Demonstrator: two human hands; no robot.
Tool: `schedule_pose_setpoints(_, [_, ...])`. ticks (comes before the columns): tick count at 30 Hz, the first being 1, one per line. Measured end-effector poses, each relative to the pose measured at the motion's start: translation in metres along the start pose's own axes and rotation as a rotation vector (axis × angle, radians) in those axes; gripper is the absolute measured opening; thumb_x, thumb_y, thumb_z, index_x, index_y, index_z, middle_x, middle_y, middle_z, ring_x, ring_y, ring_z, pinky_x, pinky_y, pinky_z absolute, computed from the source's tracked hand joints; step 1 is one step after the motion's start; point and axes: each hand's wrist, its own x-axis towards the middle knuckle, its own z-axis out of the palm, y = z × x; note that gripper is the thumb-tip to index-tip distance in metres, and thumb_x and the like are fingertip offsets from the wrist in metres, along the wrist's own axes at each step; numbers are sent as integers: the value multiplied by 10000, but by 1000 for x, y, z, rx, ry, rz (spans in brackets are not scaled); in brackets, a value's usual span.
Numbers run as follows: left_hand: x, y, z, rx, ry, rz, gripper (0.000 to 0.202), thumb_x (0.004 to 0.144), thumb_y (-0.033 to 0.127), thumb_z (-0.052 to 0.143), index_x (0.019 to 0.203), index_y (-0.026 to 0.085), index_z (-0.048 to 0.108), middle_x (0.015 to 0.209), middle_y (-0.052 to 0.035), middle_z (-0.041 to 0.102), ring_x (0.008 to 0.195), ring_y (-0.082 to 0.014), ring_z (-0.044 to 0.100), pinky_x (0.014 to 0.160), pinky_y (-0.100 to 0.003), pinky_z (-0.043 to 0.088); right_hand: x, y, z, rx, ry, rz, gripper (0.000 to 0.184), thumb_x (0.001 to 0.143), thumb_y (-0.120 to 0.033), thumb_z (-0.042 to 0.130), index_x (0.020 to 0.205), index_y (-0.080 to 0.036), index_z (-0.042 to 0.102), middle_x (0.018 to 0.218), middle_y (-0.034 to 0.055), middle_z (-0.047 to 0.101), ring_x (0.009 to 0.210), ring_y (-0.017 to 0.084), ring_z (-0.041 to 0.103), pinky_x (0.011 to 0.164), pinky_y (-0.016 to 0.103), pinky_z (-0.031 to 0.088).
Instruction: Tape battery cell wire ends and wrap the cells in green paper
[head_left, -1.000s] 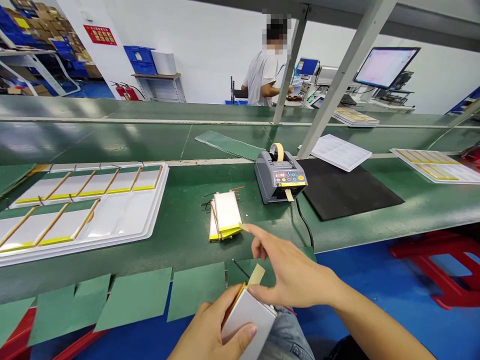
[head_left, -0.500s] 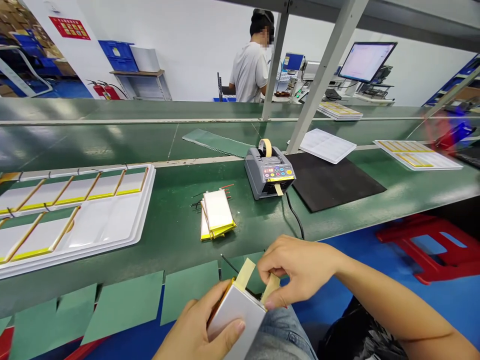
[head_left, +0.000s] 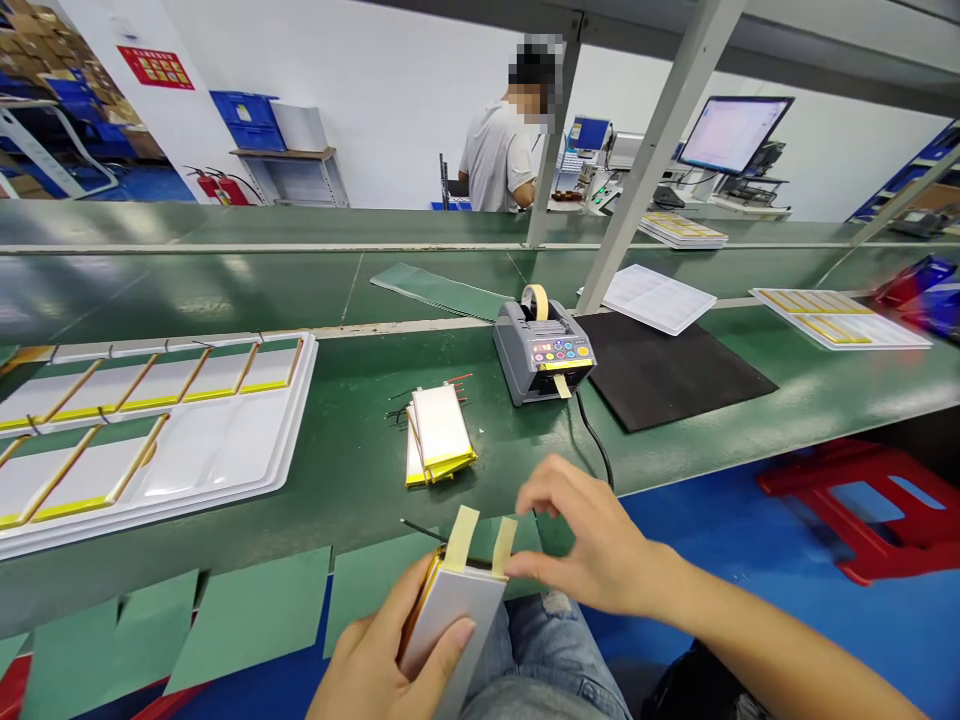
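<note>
The fingers [head_left: 448, 640] of the left hand [head_left: 375, 650] wrap around a silver pouch battery cell [head_left: 454, 615], pinching it at a tilt just above the person's lap. Two strips of pale yellow tape [head_left: 462, 537] stand up from its far edge. The right hand [head_left: 589, 535] is beside it, fingers spread, the lowest tip just at the cell's corner. Past the fingertips, on the green surface [head_left: 352, 400], lie a small stack of battery cells [head_left: 440, 430] and an automatic tape dispenser [head_left: 544, 350]. Further left sits a white tray [head_left: 298, 400] of cells. Green sheets [head_left: 255, 620] hang off the near edge.

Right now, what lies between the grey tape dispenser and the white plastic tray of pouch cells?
The head view shows a small stack of white pouch cells with yellow edges and thin wires there.
</note>
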Motion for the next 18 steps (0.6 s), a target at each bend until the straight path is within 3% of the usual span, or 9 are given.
schedule_pose_setpoints(3, [0,-6,3,82,71,72,544,744,567,551,1225,316,531,1020,10,711,835,-259,669,736,-304,530,-8,-4,8,120,70,-68,139,816,-284,679,864,-187,593,841,8,582,775,146,504,691,272,398])
schedule_pose_setpoints(8, [1,-1,3,225,171,564,366,861,399,470,1208,283,473,680,50,717,521,-169,666,468,-200,491,-6,-6,11,320,-95,80,106,789,-202,711,885,-233,681,854,-28,654,837,137,537,764,263,415])
schedule_pose_setpoints(11, [2,5,2,309,243,733,296,915,350,377,1173,228,455,624,49,693,471,-143,650,434,-177,473,-5,-3,12,387,-166,175,52,774,-200,725,803,-235,699,772,-39,650,793,126,540,711,241,414])
schedule_pose_setpoints(14, [2,6,1,348,299,782,306,933,384,340,1147,191,443,636,33,703,456,-136,648,426,-173,473,-6,1,16,411,-172,167,68,772,-200,727,732,-202,672,692,-39,605,726,115,523,655,229,395])
schedule_pose_setpoints(18, [-1,4,0,340,282,718,330,927,421,354,1173,211,422,756,26,736,524,-131,677,489,-161,504,-10,5,23,430,-146,76,105,807,-167,679,722,-173,618,684,-33,575,689,108,502,639,232,380])
